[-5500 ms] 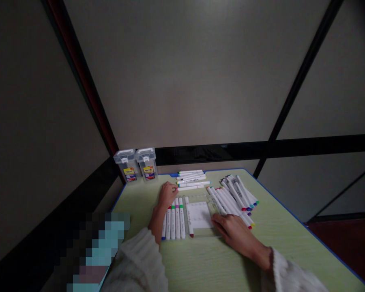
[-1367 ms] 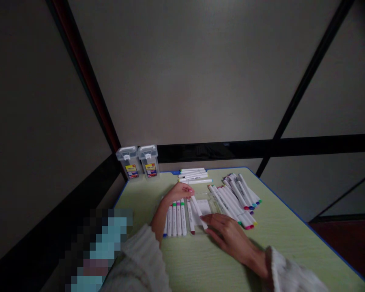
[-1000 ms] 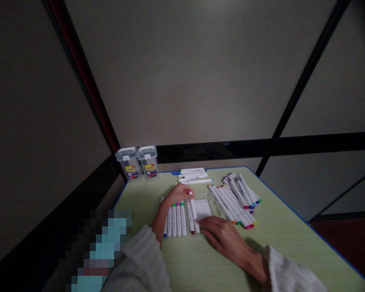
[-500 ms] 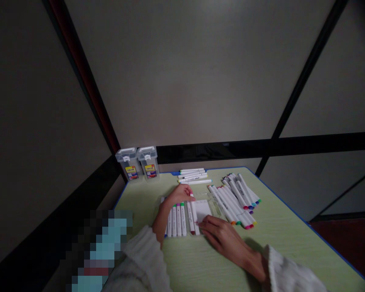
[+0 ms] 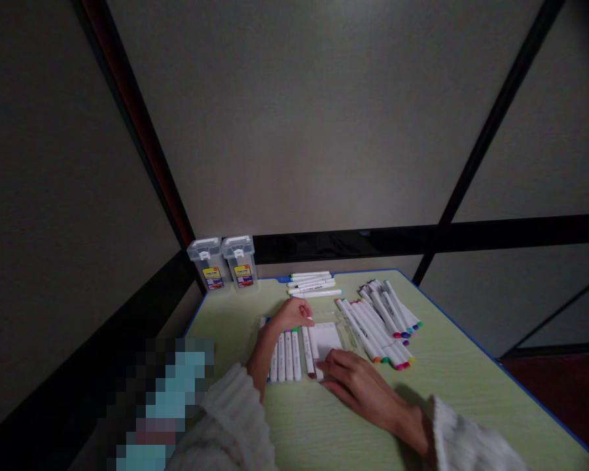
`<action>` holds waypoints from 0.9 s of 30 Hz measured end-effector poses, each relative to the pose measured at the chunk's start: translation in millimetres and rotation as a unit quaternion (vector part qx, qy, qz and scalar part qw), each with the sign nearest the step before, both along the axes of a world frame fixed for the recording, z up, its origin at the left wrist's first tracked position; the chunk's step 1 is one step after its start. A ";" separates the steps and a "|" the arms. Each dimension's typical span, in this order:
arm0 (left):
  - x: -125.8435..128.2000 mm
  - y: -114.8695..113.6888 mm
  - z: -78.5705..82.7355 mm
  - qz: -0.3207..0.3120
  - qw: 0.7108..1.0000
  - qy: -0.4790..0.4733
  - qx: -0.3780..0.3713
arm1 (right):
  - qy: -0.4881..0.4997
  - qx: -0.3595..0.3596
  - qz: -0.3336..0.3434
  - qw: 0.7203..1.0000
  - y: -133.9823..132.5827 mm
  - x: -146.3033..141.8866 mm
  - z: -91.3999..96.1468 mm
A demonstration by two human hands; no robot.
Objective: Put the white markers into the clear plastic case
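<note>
My left hand (image 5: 293, 314) is closed, with thumb and finger pinching the far end of a white marker (image 5: 315, 345). That marker lies lengthwise in a clear plastic tray (image 5: 341, 322), beside another white marker (image 5: 307, 353) with a dark red near end. My right hand (image 5: 360, 383) lies low at the tray's near side. Its fingers are stretched out, and the fingertips touch the near end of the same marker. A white sheet (image 5: 328, 337) shows in the tray to the right. Left of the tray, several white markers (image 5: 285, 356) stand in a neat row, partly behind my left wrist.
A loose pile of white markers (image 5: 373, 320) with coloured ends lies to the right. More markers (image 5: 314, 284) lie at the table's back edge. Two clear lidded boxes (image 5: 239, 265) stand at the back left. The table (image 5: 451, 366) has a blue edge and meets a wall.
My right fingertips have shifted slightly left onto the marker's near end. My left fingers have moved a little at its far end, and its pink tip no longer shows.
</note>
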State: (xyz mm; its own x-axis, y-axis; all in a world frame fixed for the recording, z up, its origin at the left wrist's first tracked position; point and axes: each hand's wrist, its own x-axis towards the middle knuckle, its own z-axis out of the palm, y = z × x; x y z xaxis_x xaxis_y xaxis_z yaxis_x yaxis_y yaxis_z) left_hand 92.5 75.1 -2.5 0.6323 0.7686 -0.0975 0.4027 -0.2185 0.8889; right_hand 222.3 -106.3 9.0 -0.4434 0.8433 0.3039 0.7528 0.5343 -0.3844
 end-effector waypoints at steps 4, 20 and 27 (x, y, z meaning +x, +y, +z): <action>-0.3 -0.9 2.0 -0.004 1.000 0.001 0.001 | -0.011 0.001 -0.003 1.000 0.0 0.9 -2.1; -0.1 0.3 -0.4 -0.014 0.998 0.040 0.052 | -0.031 0.010 0.010 0.999 1.6 0.6 -3.2; 2.5 -2.7 2.7 -0.018 0.994 0.073 0.078 | -0.035 0.011 0.020 0.999 0.8 0.3 -1.4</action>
